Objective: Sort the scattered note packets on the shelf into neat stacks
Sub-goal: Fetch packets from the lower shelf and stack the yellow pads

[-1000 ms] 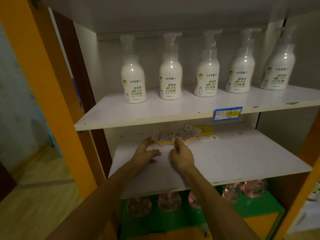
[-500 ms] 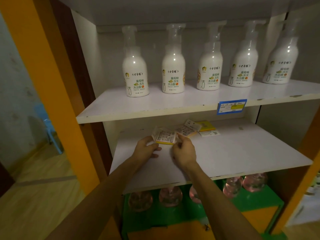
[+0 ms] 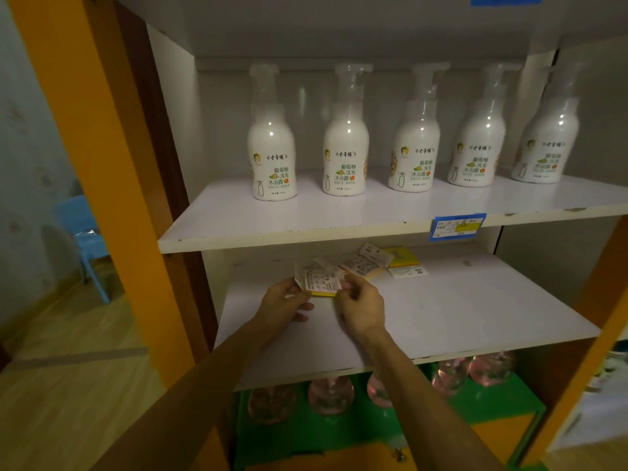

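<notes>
Both hands (image 3: pixel 326 299) pinch what looks like one note packet (image 3: pixel 321 282).

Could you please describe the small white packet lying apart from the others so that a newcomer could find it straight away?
Start at the blue price tag on the edge of the bottle shelf, then drop to the middle shelf just below. The white packet lies flat there in front of the yellow pad. Unlike the overlapping note packets to its left, it is plain white and no hand touches it.

Each white pump bottle (image 3: pixel 274 158) on the upper shelf reads 七享缘 and 葡萄柚洗发沐浴露 (smaller lines too fine to read); print on the blue shelf tag (image 3: pixel 457 226) and note packets (image 3: pixel 321 281) is illegible
</notes>
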